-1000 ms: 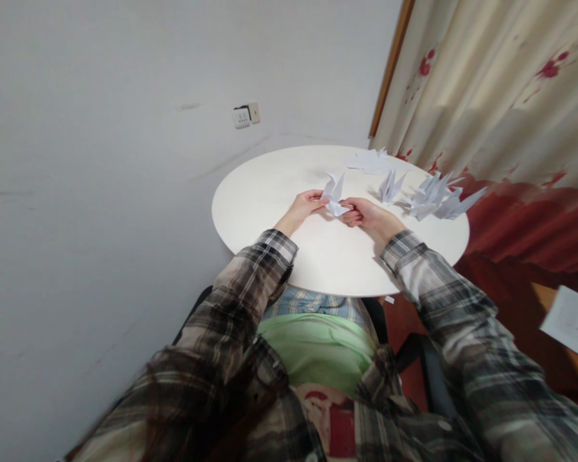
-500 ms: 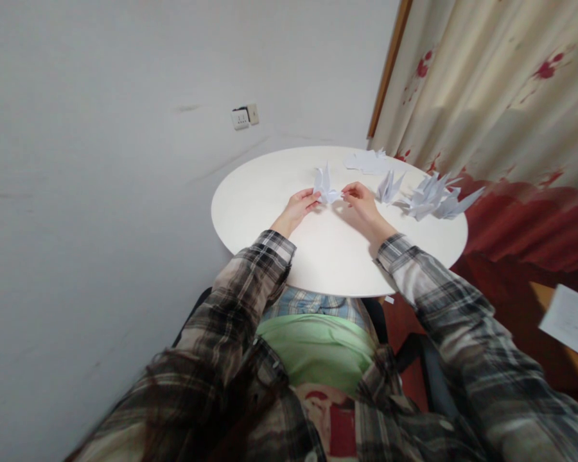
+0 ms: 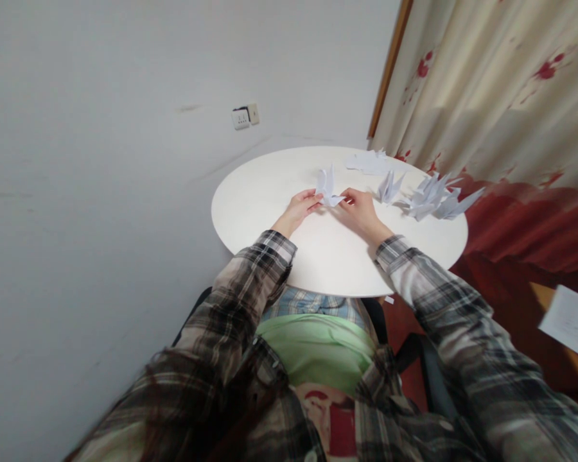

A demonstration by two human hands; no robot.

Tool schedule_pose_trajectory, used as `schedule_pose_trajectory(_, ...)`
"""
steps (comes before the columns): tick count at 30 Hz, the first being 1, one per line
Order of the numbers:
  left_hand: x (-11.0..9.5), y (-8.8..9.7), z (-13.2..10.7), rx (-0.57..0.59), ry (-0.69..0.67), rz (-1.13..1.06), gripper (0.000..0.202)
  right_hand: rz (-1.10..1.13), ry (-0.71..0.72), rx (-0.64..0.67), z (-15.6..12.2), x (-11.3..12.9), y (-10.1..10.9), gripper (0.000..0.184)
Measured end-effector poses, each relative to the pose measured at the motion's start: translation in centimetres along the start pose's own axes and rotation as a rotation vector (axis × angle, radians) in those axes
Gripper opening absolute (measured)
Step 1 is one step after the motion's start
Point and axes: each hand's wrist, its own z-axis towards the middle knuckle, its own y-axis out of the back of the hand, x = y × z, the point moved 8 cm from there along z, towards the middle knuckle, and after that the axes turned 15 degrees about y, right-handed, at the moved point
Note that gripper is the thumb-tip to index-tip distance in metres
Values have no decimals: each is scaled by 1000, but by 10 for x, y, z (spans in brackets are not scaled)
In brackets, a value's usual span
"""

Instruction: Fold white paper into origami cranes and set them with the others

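Note:
A white folded paper crane (image 3: 326,185) is held just over the round white table (image 3: 264,192), its pointed parts standing up. My left hand (image 3: 303,207) is closed on its left side, thumb and fingers pinching the paper. At the crane's right tip, my right hand (image 3: 360,205) pinches the pointed end between thumb and fingertips. Right of that hand stands another paper crane (image 3: 389,187), and farther right is a cluster of several paper cranes (image 3: 428,196).
Flat white paper (image 3: 366,160) lies at the table's back edge. A socket (image 3: 241,119) is on the wall beyond. A patterned curtain (image 3: 462,96) hangs at the right. Lower right, a printed sheet (image 3: 571,321) rests on a wooden surface.
The crane has turned slightly and shifted a little right in my left hand. My right hand has moved slightly downward, its fingers drawn in closer at the crane's tip.

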Motion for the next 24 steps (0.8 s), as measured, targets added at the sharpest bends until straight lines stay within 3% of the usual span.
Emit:
schedule_pose_trajectory(5, 0, 0, 1, 23, -18, 1, 27, 53, -82, 54, -4, -7, -9, 6)
schedule_pose_trajectory(12, 1, 0, 2, 12, -15, 55, 31, 411, -246, 31, -9, -20, -20, 1)
schedule_pose_trajectory(16, 2, -1, 2, 10, 0, 48, 32, 557, -337, 38, -10, -22, -25, 8)
schedule_pose_trajectory(24, 1, -6, -5, 14, 29, 55, 26, 609, -420, 37, -12, -24, -26, 15)
